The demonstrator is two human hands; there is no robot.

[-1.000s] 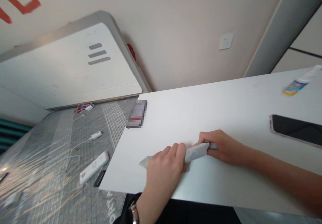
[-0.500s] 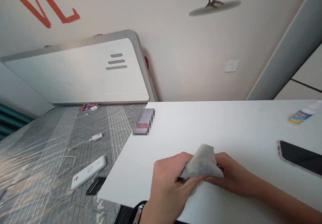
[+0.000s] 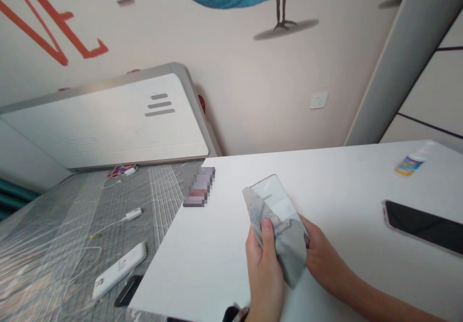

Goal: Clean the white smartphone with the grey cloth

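A silvery-white smartphone (image 3: 279, 201) is held up over the white table, its glossy back facing me with a small logo. A grey cloth (image 3: 289, 254) lies diagonally over its lower part. My left hand (image 3: 265, 264) is closed round the phone's left side, thumb pressing the cloth onto the back. At the right edge, my right hand (image 3: 320, 252) is closed on the phone, its fingertips partly hidden behind cloth and phone. A second phone (image 3: 423, 225), with a dark screen, lies on the table to the right of my hands.
The white table (image 3: 202, 254) carries a small bottle (image 3: 412, 162) with a blue and yellow label and a blurred-out flat object (image 3: 199, 187) at its left edge. On the grey bed (image 3: 119, 235) lie a white device (image 3: 119, 270), a black one (image 3: 129, 290) and cables.
Both hands have tilted the phone up, so its back now shows; before, the cloth covered it in my grip. My left thumb moved onto the cloth. The view has shifted slightly.
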